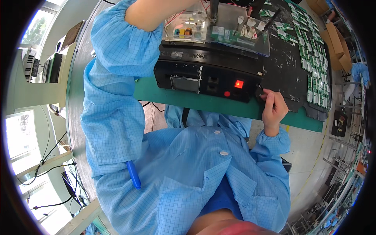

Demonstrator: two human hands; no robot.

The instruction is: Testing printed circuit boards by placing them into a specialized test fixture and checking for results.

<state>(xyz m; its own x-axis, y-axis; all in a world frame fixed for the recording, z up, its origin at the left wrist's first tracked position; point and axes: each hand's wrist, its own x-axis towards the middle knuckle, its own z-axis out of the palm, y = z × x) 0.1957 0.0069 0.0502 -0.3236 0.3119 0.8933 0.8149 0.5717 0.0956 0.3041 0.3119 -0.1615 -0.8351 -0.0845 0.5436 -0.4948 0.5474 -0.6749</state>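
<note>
A black test fixture box stands before me, with a small display window, a lit red switch and a red round button on its front. On its top lie clear plastic plates over a circuit board, with wires and white connectors. My left forearm reaches across the fixture's left side; the hand is cut off by the upper edge. At the front right corner of the box is my right hand, its fingers curled and closed at a small dark part I cannot make out.
Rows of green circuit boards cover the black mat at the right. A green mat lies along the table's front edge. Cardboard boxes stand beyond the table's right side. A blue marker pen hangs at my left sleeve.
</note>
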